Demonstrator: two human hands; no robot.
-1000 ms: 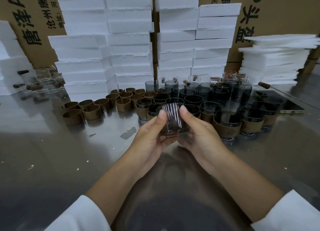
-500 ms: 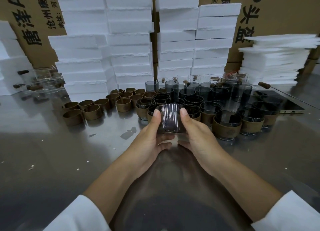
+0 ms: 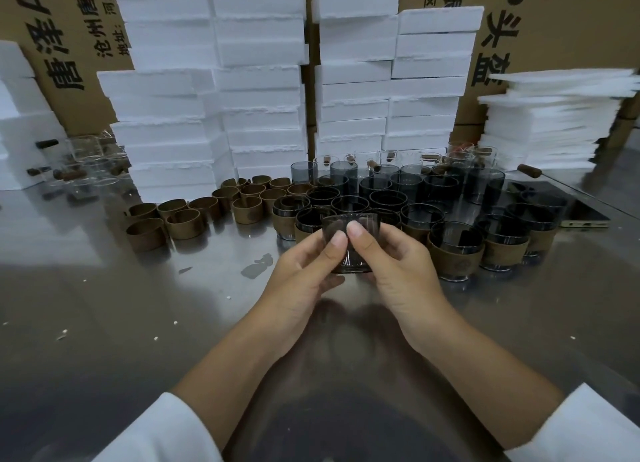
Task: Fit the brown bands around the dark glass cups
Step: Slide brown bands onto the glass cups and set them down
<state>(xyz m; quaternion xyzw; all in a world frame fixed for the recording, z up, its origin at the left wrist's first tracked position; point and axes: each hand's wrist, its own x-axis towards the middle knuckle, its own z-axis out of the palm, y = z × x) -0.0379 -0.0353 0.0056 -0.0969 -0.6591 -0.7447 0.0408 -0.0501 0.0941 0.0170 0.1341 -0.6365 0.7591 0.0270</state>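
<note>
Both of my hands hold one dark glass cup (image 3: 348, 224) just above the steel table, near the middle of the view. My left hand (image 3: 304, 271) wraps its left side and my right hand (image 3: 398, 267) its right side, with the two thumbs meeting on the near face. The held cup carries no brown band. Several loose brown bands (image 3: 183, 223) lie in rows to the left. Behind the hands stand several dark cups (image 3: 388, 198). Cups with bands fitted (image 3: 455, 254) stand to the right.
Stacks of white foam blocks (image 3: 214, 91) and cardboard boxes (image 3: 554, 22) line the back. Clear glasses (image 3: 83, 146) sit at the far left. Thin foam sheets (image 3: 554, 115) are piled at the right, with a phone (image 3: 585, 216) beside the cups. The steel table (image 3: 104, 323) reflects my arms.
The cup has been turned in my hands and lowered a little. My thumbs have slid from its two sides to meet on the near face.
</note>
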